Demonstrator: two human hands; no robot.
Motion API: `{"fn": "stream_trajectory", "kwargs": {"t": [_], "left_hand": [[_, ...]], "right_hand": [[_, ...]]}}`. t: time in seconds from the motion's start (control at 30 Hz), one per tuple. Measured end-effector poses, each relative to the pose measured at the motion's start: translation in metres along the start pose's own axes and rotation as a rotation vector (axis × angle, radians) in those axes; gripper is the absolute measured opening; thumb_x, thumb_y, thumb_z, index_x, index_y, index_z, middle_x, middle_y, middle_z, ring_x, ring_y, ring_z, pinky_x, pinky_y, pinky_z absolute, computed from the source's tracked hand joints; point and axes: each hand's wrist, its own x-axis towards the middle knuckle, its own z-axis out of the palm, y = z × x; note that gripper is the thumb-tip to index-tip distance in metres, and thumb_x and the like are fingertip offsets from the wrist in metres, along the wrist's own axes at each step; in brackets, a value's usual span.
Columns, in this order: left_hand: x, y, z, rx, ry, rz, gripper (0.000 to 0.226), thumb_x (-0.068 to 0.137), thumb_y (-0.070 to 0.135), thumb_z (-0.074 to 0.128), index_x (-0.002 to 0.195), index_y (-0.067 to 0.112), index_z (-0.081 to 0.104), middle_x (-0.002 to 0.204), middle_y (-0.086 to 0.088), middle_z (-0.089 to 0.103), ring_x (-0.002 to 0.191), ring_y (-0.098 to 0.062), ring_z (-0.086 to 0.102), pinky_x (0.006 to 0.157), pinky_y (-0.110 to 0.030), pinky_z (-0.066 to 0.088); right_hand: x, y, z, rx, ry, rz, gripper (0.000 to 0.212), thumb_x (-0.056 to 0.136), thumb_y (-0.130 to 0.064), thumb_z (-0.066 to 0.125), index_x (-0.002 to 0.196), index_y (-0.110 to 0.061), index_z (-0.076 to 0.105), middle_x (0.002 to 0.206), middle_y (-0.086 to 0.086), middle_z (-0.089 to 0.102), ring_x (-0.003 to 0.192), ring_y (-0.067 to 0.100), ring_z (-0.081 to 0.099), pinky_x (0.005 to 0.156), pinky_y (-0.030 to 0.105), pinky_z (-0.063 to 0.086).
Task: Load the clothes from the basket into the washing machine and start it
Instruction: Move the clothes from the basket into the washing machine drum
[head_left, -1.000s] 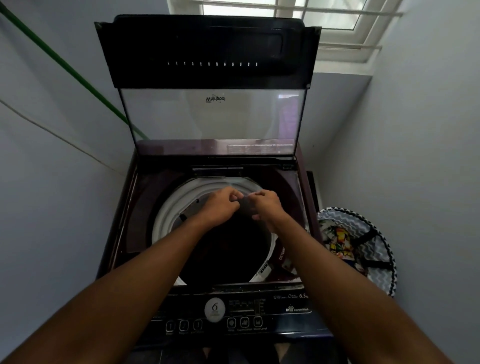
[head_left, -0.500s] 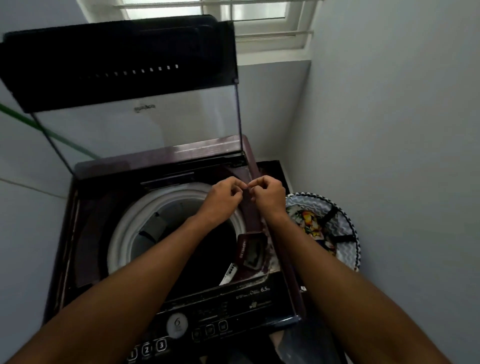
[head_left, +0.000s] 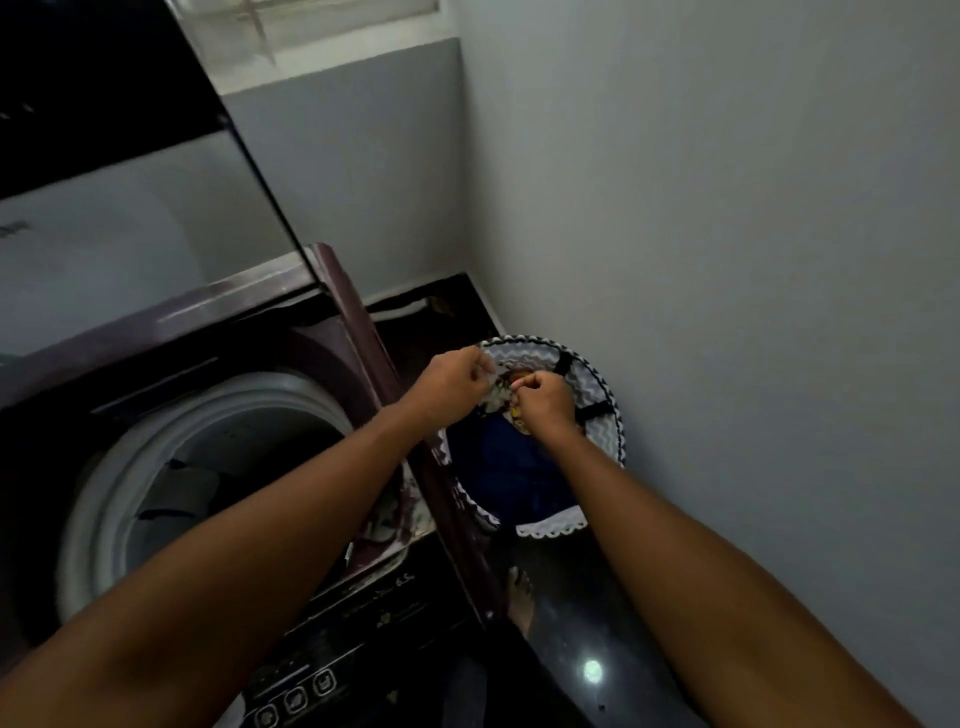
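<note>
1. standing open at the left, the washing machine (head_left: 218, 467) has its lid (head_left: 130, 156) raised and its drum (head_left: 171, 467) ringed in pale grey, with something dark lying inside.
2. its button panel (head_left: 311, 680) runs along the near edge, down by the left forearm.
3. the left hand (head_left: 451, 383) reaches past the machine's right edge, fingers curled; it looks to pinch a bit of patterned cloth (head_left: 497, 395), though blur makes that hard to confirm.
4. the right hand (head_left: 545, 402) is curled tight just beside it, over the basket (head_left: 602, 415); what it grips i cannot tell.
5. the basket sits on the floor between machine and wall, with dark blue clothes (head_left: 514, 467) in it.
6. a bare foot (head_left: 521, 597) shows on the dark floor (head_left: 597, 649).
</note>
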Motion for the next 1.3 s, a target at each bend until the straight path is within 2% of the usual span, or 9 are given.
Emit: {"fn": "stream_trajectory", "kwargs": {"t": [0.13,0.27,0.4,0.53,0.63,0.83,0.93,1.07,1.3], "left_hand": [[0.030,0.009,0.041,0.142,-0.198,-0.067,0.020,0.088,0.011,0.059,0.105,0.012,0.069,0.101,-0.001,0.067,0.094,-0.018,0.060,0.084,-0.029,0.049],[0.056,0.007,0.079,0.183,-0.303,-0.145,0.006,0.083,0.011,0.061,0.082,0.009,0.066,0.084,-0.011,0.062,0.082,-0.028,0.059,0.078,-0.037,0.053],[0.096,-0.029,0.121,0.173,-0.342,-0.210,0.026,0.078,0.021,0.060,0.086,-0.003,0.066,0.089,-0.020,0.067,0.082,-0.033,0.062,0.075,-0.050,0.055],[0.096,-0.020,0.130,0.212,-0.364,-0.264,0.022,0.093,0.021,0.058,0.107,0.004,0.060,0.115,-0.016,0.061,0.108,-0.031,0.057,0.090,-0.038,0.047],[0.104,-0.038,0.144,0.229,-0.358,-0.311,0.029,0.090,0.026,0.057,0.112,0.009,0.064,0.122,-0.015,0.060,0.116,-0.033,0.053,0.095,-0.038,0.046],[0.129,-0.079,0.162,0.281,-0.312,-0.401,0.064,0.071,0.042,0.043,0.130,0.019,0.058,0.134,-0.014,0.047,0.124,-0.036,0.046,0.103,-0.050,0.044],[0.129,-0.080,0.161,0.258,-0.283,-0.419,0.054,0.080,0.036,0.050,0.129,0.016,0.056,0.133,-0.015,0.047,0.122,-0.037,0.046,0.102,-0.051,0.044],[0.132,-0.068,0.167,0.208,-0.216,-0.381,0.045,0.092,0.032,0.048,0.133,0.014,0.050,0.137,-0.016,0.043,0.128,-0.038,0.040,0.106,-0.053,0.040],[0.126,-0.064,0.166,0.225,-0.281,-0.312,0.048,0.095,0.024,0.053,0.140,0.011,0.041,0.140,-0.017,0.036,0.130,-0.038,0.037,0.108,-0.053,0.037]], "right_hand": [[0.016,0.029,-0.003,-0.086,0.008,0.068,0.022,0.092,-0.013,0.050,0.075,-0.008,0.064,0.078,0.006,0.061,0.075,0.026,0.056,0.061,0.032,0.044],[0.038,0.067,-0.003,-0.147,-0.053,0.112,0.025,0.091,-0.010,0.050,0.077,-0.003,0.069,0.085,0.013,0.069,0.073,0.028,0.060,0.054,0.029,0.038],[0.064,0.101,-0.005,-0.176,-0.080,0.144,0.021,0.094,-0.016,0.053,0.089,-0.006,0.071,0.097,0.007,0.068,0.085,0.030,0.061,0.064,0.031,0.043],[0.092,0.119,0.008,-0.233,-0.133,0.116,0.021,0.090,-0.011,0.052,0.090,-0.009,0.072,0.090,0.005,0.064,0.084,0.030,0.060,0.066,0.034,0.050],[0.111,0.123,0.026,-0.290,-0.183,0.078,0.026,0.091,-0.014,0.053,0.111,-0.011,0.069,0.123,0.014,0.060,0.105,0.033,0.059,0.083,0.035,0.050],[0.143,0.130,0.057,-0.540,-0.177,-0.117,0.053,0.096,-0.028,0.052,0.146,-0.015,0.040,0.157,0.012,0.024,0.138,0.036,0.028,0.111,0.044,0.032],[0.150,0.135,0.067,-0.644,-0.171,-0.259,0.067,0.097,-0.023,0.049,0.155,-0.015,0.016,0.163,0.009,0.010,0.142,0.036,0.020,0.112,0.049,0.027],[0.150,0.140,0.078,-0.671,-0.272,-0.174,0.082,0.099,-0.038,0.047,0.156,-0.015,-0.008,0.162,0.014,0.012,0.146,0.038,0.015,0.116,0.055,0.016],[0.154,0.128,0.059,-0.789,-0.382,-0.232,0.035,0.091,-0.020,0.057,0.124,-0.010,0.059,0.122,0.018,0.063,0.111,0.035,0.061,0.086,0.041,0.050]]}}
